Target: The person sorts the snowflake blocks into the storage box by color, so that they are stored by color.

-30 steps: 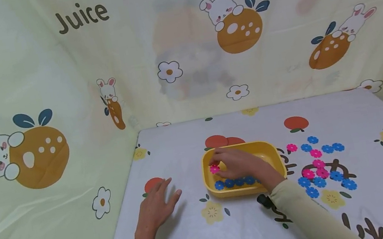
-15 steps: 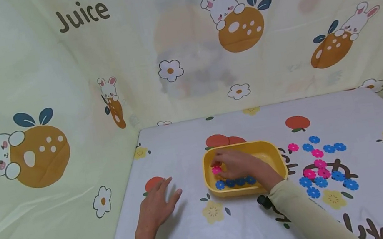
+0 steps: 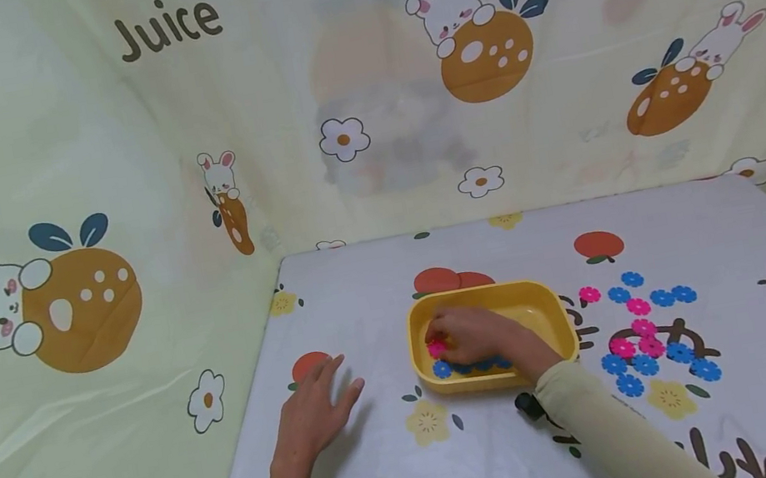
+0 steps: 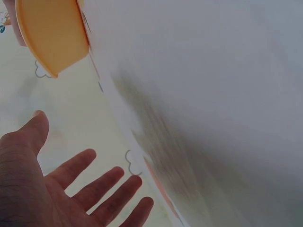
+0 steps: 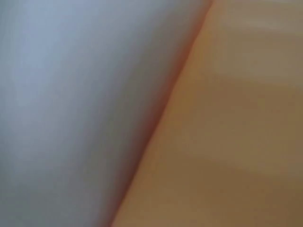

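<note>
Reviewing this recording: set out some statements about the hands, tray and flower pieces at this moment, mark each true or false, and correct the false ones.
1. The right hand reaches into the yellow tray. True.
2. The left hand grips the tray. False: it is apart from the tray and holds nothing.
3. The right hand holds a pink flower piece. True.
4. Blue flower pieces lie in the tray. True.
5. The pieces outside the tray are all blue. False: some are pink.

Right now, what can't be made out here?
Head: parts of the blue pieces in the yellow tray, behind the right hand.
Head: part of the held pink piece, behind that hand too.
Left wrist: the rest of the tray, cut by the top edge.
Right wrist: fine detail, blurred.
</note>
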`<state>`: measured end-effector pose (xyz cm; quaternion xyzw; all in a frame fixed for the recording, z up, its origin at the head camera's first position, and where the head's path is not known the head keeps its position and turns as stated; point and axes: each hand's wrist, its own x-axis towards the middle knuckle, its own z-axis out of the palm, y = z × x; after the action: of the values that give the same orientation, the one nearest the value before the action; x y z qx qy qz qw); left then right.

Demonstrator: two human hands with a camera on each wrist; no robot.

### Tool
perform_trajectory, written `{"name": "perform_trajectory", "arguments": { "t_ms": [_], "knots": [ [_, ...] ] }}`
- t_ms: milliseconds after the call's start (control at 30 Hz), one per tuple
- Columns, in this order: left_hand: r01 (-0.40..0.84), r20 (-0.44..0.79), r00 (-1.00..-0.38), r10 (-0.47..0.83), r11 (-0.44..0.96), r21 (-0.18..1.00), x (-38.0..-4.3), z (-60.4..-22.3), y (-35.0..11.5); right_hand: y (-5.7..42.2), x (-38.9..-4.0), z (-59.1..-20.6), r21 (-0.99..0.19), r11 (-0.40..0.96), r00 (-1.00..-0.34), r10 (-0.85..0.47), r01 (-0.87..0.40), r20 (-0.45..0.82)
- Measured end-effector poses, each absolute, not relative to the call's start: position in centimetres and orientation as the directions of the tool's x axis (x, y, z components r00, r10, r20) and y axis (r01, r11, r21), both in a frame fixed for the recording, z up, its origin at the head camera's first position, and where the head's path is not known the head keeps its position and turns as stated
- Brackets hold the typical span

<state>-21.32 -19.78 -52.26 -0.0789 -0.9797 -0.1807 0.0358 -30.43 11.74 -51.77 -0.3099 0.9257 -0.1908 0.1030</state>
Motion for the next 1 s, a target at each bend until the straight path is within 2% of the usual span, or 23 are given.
{"name": "perform_trajectory", "arguments": {
  "t_ms": [333,600,1000],
  "knots": [
    [0.176,0.111,-0.983,0.146,0.919,0.352,-21.28,-52.22,-19.76,11.83,-30.48,-52.11,-0.388,0.729,-0.778,-0.626,-0.564,-0.047],
    [0.206,0.142,-0.976,0.166,0.917,0.343,-21.17,-52.21,-19.85,12.30,-30.35,-52.03,-0.373,0.685,-0.739,-0.674,-0.626,0.003],
    [0.219,0.158,-0.972,0.175,0.916,0.335,-21.07,-52.06,-19.77,12.53,-30.36,-51.23,-0.403,0.714,-0.767,-0.641,-0.573,-0.044]
  ]
}}
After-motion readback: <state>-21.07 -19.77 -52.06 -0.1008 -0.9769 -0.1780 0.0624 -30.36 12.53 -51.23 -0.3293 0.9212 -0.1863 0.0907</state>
